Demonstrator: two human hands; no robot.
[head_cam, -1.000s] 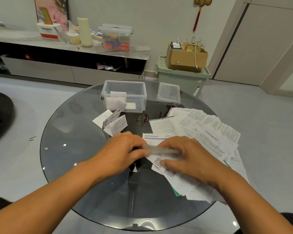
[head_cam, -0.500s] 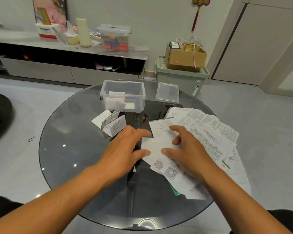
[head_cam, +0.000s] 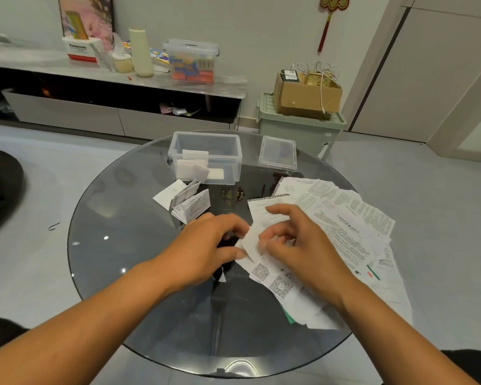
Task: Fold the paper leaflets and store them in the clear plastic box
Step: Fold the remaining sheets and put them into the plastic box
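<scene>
Round and dark, the smoked-glass table [head_cam: 117,245] fills the middle of a pale-tiled room, with a low grey cabinet along the far wall. We have both hands working at its centre. Our left hand [head_cam: 206,248] and our right hand [head_cam: 297,245] meet over a small white paper leaflet [head_cam: 250,240], each pinching an edge of it between thumb and fingertips, the remaining fingers loosely curled; the sheet looks partly creased and lifted just off the glass.

Under and beyond our right hand lies the fanned heap of unfolded printed leaflets [head_cam: 342,220], spreading toward the right edge of the table. Ahead of our left hand sit a few folded white leaflets [head_cam: 189,201], not yet stowed.

What the coming move turns on, we judge, is the rectangular clear plastic box [head_cam: 206,157]: it stands open straight ahead and slightly left, well apart from the hands, its long axis running left to right across our view. Our left hand is the nearer one. Several folded pieces already lie inside. Its clear flat lid [head_cam: 278,154] rests just to the right of it.
</scene>
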